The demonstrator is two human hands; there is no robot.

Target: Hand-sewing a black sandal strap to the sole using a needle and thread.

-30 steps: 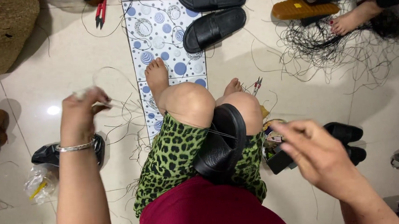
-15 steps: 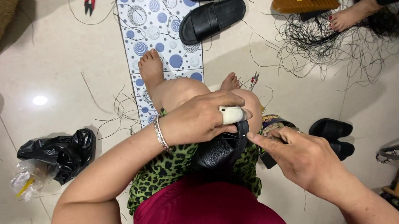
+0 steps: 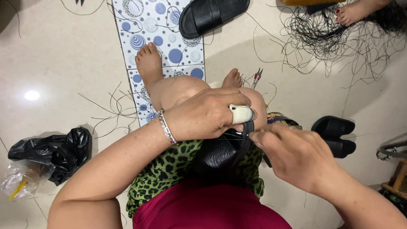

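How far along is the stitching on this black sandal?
Done: cut thread scraps litter the floor. In hand: the left hand presses the sandal on the lap, and the right hand pinches at its strap. Left: thread shows at the strap, so stitching looks unfinished.

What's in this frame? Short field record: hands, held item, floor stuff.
left hand: on black leather sandal upper on lap, white finger guard on one finger
right hand: fingertips pinched at the upper's edge by thin thread; needle not discernible
floor left: crumpled black plastic bag
floor ahead: black slide sandal partly on dotted mat
floor right: tangled black threads
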